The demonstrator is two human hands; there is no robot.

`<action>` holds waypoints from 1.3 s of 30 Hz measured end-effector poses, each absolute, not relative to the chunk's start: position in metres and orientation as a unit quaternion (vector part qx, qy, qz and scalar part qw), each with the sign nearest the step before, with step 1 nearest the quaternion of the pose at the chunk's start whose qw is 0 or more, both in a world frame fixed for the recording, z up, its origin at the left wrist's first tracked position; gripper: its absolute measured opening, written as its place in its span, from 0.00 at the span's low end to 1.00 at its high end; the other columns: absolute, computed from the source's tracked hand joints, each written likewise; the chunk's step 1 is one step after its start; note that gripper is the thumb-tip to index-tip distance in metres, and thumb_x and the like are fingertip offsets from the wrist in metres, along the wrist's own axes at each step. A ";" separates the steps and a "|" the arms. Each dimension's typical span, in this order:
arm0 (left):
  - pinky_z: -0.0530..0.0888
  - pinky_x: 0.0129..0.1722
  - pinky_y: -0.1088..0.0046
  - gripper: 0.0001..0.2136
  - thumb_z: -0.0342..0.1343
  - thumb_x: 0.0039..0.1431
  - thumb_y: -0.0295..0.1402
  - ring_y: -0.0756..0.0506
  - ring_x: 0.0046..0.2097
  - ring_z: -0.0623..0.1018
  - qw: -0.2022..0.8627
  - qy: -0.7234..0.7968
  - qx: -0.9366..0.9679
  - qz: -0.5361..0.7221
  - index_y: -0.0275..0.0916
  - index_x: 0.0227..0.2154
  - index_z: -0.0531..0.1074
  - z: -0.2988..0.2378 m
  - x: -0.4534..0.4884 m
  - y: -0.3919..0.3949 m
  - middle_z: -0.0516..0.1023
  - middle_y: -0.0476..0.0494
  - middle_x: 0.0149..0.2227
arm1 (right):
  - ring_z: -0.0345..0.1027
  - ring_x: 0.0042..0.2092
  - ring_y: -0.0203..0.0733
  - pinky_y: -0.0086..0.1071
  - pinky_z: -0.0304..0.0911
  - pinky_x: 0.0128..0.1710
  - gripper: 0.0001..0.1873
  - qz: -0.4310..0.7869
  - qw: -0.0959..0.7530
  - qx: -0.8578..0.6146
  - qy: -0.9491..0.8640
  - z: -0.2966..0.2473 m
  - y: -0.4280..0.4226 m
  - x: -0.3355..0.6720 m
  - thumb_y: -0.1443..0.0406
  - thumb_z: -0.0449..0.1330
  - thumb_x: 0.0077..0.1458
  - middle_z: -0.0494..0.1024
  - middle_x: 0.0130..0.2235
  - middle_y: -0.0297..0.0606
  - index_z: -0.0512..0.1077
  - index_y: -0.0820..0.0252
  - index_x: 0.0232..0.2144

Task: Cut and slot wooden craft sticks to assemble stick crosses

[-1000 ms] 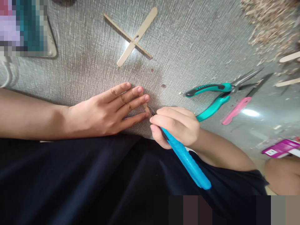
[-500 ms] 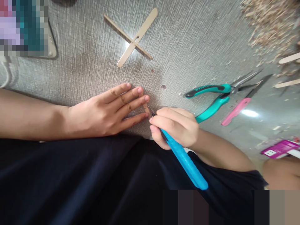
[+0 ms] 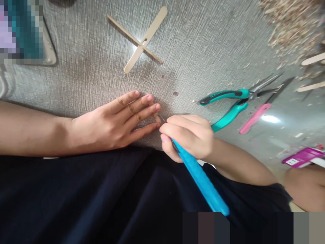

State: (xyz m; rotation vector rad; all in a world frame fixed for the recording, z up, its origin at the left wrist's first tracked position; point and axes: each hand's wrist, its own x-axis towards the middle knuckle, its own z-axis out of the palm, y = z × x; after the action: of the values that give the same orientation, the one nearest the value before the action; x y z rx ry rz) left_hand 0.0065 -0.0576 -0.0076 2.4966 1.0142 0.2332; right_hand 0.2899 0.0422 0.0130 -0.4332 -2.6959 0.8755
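My left hand (image 3: pixel 111 122) lies flat with its fingers stretched out, holding a small wooden craft stick (image 3: pixel 157 118) down against the table. Most of that stick is hidden under the fingers. Wrapped round a blue-handled craft knife (image 3: pixel 198 176), my right hand (image 3: pixel 189 135) keeps the thin metal tip at the stick, just beside the left fingertips. The knife's handle slants down to the right. Farther up the table, two crossed craft sticks (image 3: pixel 135 57) form an X, one flat with a slot and the other on edge.
Right of my hands lie teal-handled pliers (image 3: pixel 228 117) and a pink-handled knife (image 3: pixel 255 118). A heap of wood shavings (image 3: pixel 291 30) covers the far right, near more craft sticks (image 3: pixel 313 60). A purple packet (image 3: pixel 298 157) is at right; a blurred-out device (image 3: pixel 50 56) sits top left.
The knife's handle end has swung slightly down and right, and my right hand has shifted a little left. My left hand stays pressed on the stick. The whole view has drifted slightly.
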 end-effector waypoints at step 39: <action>0.67 0.83 0.42 0.29 0.42 0.82 0.26 0.32 0.85 0.61 0.243 0.361 0.893 0.111 0.42 0.81 0.59 -0.005 0.008 -0.051 0.64 0.42 0.84 | 0.70 0.31 0.39 0.36 0.71 0.30 0.10 0.293 0.159 -0.119 -0.935 0.008 0.043 0.297 0.74 0.60 0.66 0.75 0.30 0.29 0.70 0.54 0.43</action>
State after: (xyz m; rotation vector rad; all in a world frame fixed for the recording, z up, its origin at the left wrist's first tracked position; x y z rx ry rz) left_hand 0.0077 -0.0507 -0.0049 2.4409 0.9861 0.3036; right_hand 0.2967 0.0431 0.0084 -0.3407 -2.6728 0.8377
